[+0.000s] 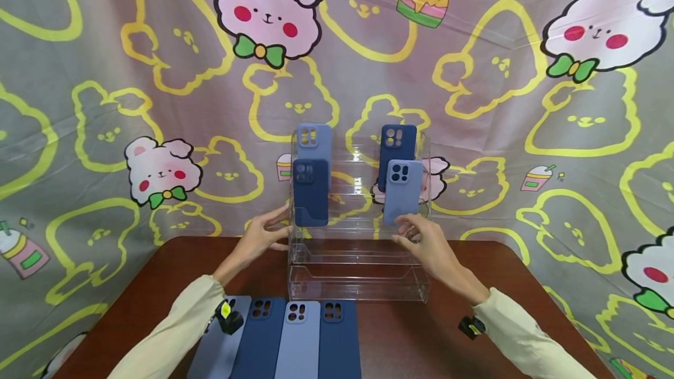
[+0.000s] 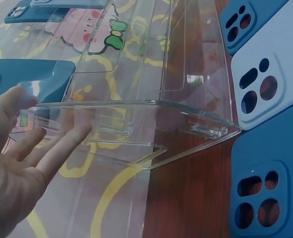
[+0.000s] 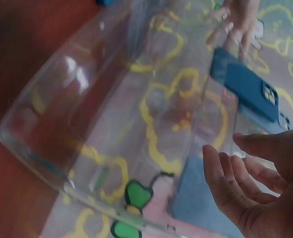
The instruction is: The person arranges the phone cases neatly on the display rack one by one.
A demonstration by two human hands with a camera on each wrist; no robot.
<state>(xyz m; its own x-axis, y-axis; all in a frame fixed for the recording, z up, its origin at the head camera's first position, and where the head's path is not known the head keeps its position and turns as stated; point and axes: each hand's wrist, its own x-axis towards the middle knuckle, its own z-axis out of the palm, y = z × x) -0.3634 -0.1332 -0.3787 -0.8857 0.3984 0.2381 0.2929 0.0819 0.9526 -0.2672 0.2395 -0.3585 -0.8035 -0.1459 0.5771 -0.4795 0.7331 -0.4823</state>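
A clear tiered rack holds two phone cases at left, a light one behind a dark blue one, and two at right, a dark blue one behind a light one. My left hand is at the rack's left side, fingers spread; in the left wrist view the hand has its thumb by the clear edge. My right hand is just below the light case at right, fingers loosely bent and holding nothing; the right wrist view shows this hand beside the case.
Several phone cases lie side by side on the brown table in front of the rack, light and dark blue alternating. A patterned cloth hangs behind the table.
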